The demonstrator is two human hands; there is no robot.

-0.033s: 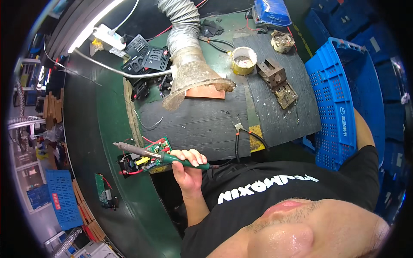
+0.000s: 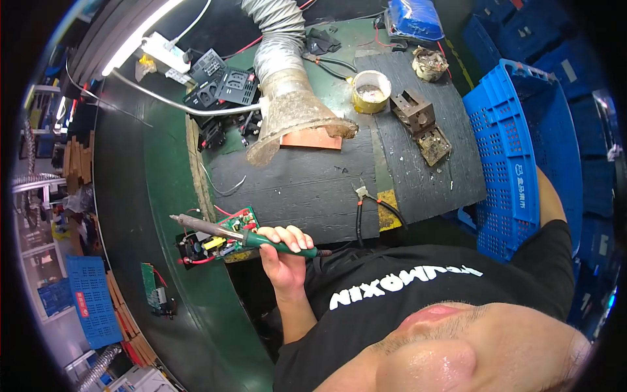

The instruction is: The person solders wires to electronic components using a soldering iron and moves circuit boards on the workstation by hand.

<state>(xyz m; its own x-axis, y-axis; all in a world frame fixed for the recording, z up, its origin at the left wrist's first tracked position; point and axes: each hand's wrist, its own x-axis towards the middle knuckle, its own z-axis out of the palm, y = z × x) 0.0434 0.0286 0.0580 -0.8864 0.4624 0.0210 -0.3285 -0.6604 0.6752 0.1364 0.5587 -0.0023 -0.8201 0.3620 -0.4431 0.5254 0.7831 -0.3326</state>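
Hands (image 2: pixel 285 266) apart: left grips soldering iron (image 2: pixel 251 240) near open mat (image 2: pixel 294 189); right's behind crate edge (image 2: pixel 531 173), grip unclear.

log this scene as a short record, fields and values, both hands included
left hand: closed around the green handle of a soldering iron
right hand: out of sight behind a wall of the blue crate
beneath the iron's shaft: circuit board
front of bench: pliers, handles spread
back of bench: yellowish pot

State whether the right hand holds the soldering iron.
No, the left hand grips the soldering iron; the blue crate hides the right hand.
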